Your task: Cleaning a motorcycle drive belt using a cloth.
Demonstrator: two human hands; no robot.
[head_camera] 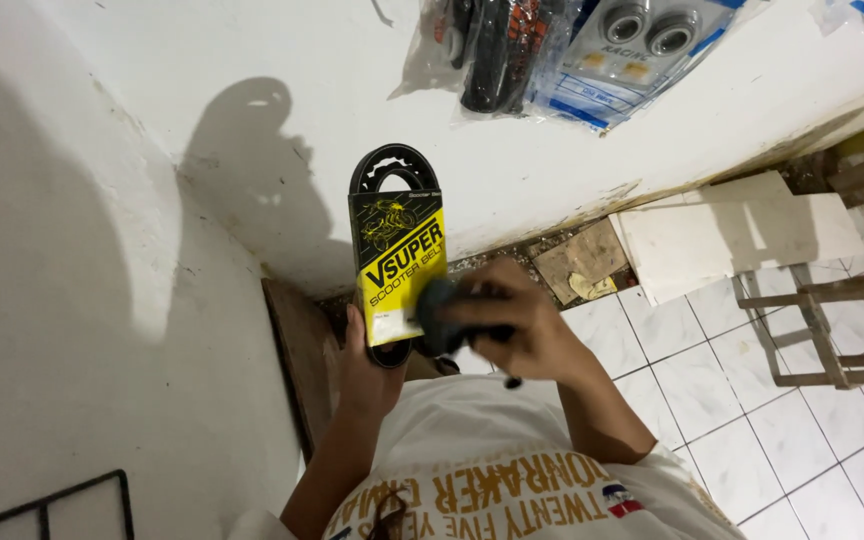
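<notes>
Nearest the camera: a white T-shirt with gold lettering (512, 480) fills the bottom edge, both bare forearms rising out of it. Left hand (362, 365) is closed round the lower end of a black toothed rubber drive belt in a yellow-and-black cardboard sleeve (397, 260); fingers wrap from behind, thumb side along the sleeve's left edge, a firm full grasp. The belt stands nearly upright in the view, long axis running away from the body, its bare black loop poking out above the sleeve and a short black curve showing below. Right hand (512, 320) sits just beside and slightly lower right, fingers curled tight over a dark rounded object (447, 315), blurred, kind not certain, pressed against the sleeve's lower right corner. So the belt lies left of and above the right hand, and the left hand is the one carrying it. Behind the hands: a dark wooden board (297, 350) leaning at the wall foot, the belt's shadow thrown on the white plastered wall (152, 150). Further right, white floor tiles (802, 420), a wooden frame (822, 320), pale flat slabs (732, 235). Farthest, top of view: clear plastic packs of parts (572, 50) hanging on the wall
</notes>
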